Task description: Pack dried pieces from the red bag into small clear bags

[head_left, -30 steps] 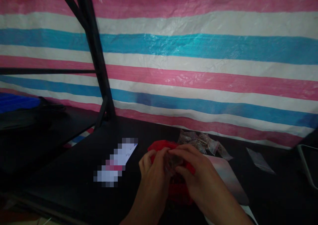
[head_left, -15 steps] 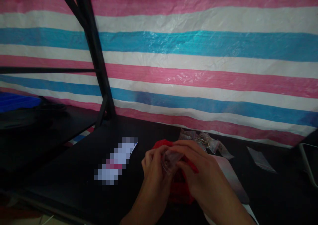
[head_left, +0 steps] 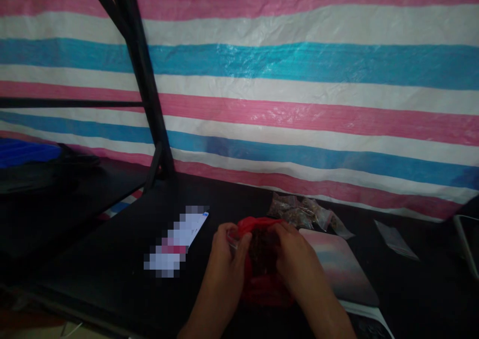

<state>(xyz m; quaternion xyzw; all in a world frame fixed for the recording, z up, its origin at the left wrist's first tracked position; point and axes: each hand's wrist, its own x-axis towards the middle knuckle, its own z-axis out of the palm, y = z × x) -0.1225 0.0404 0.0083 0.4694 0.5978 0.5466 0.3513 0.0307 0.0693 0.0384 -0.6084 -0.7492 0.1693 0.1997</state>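
A red plastic bag (head_left: 267,291) stands open on the black table, with dark loose bits (head_left: 264,251) inside. At its left rim, my left hand (head_left: 229,254) is closed on a small clear plastic bag (head_left: 232,240), mostly covered by the fingers. My right hand (head_left: 297,251) reaches over the right side of the red bag, its fingers bent down into the opening among the bits. Those fingertips are dim, and what they pinch cannot be made out.
Several small filled clear bags (head_left: 295,214) lie behind the red bag. A pale rounded mat (head_left: 340,264) is to the right, then a flat stack of clear bags (head_left: 395,241). On the left lies a blurred-out phone (head_left: 192,229). A black metal frame (head_left: 144,84) rises before a striped sheet (head_left: 299,114).
My right hand has moved off the small clear bag and down into the red bag. My left hand has shifted slightly left with the small bag, exposing the dark bits.
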